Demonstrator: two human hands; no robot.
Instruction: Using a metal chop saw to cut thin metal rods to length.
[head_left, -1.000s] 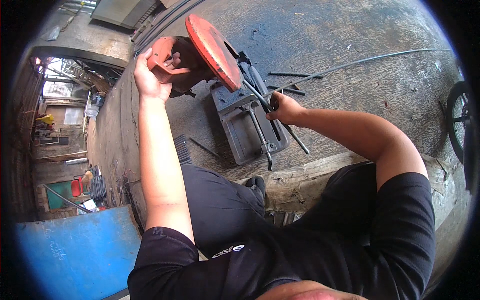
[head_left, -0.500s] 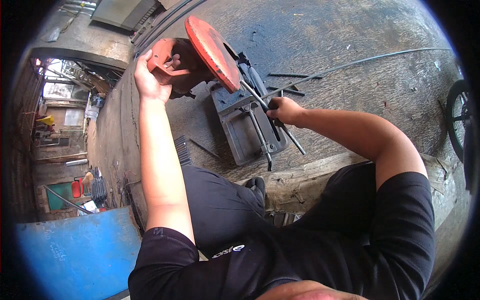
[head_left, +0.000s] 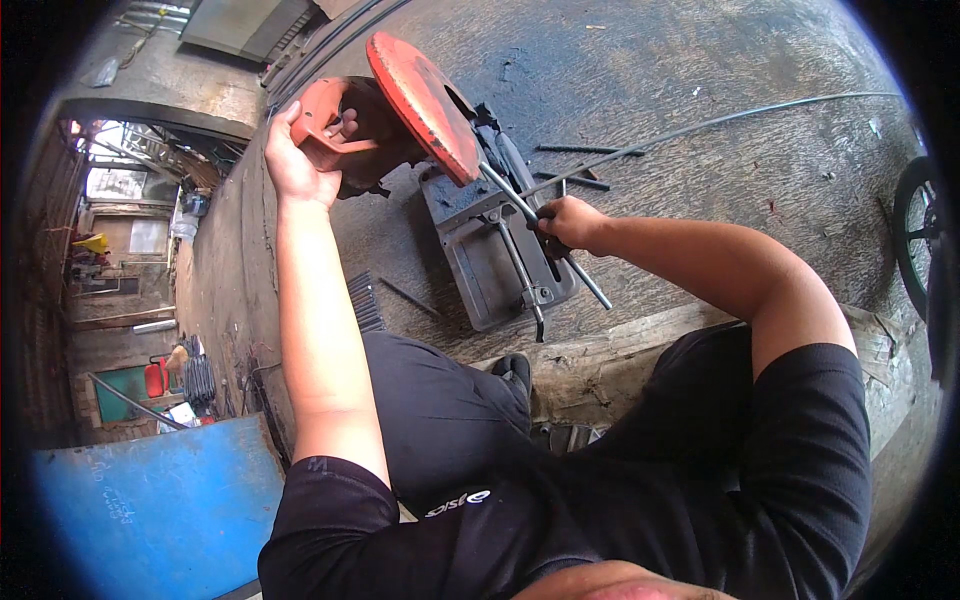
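My left hand [head_left: 303, 160] is wrapped round the orange handle [head_left: 330, 130] of a cut-off saw, its arm stretched out to the far left. Beside the handle, the saw's round orange-red blade guard [head_left: 425, 105] is chipped along its rim and hides most of the blade. Below it lies the grey metal base [head_left: 480, 270], with a screw clamp [head_left: 515, 262] along it. My right hand [head_left: 570, 222] is closed on a metal rod [head_left: 590, 280] that slants across the base from under the guard. A long thin rod [head_left: 740, 115] runs from near that hand toward the far right.
Short dark bars [head_left: 590, 151] lie on the worn floor beyond the base. Several cut rods [head_left: 365, 300] lie side by side left of it. A wooden plank [head_left: 620, 365] crosses in front of me. A blue panel [head_left: 160, 500] stands at lower left, a spoked wheel [head_left: 912, 225] at far right.
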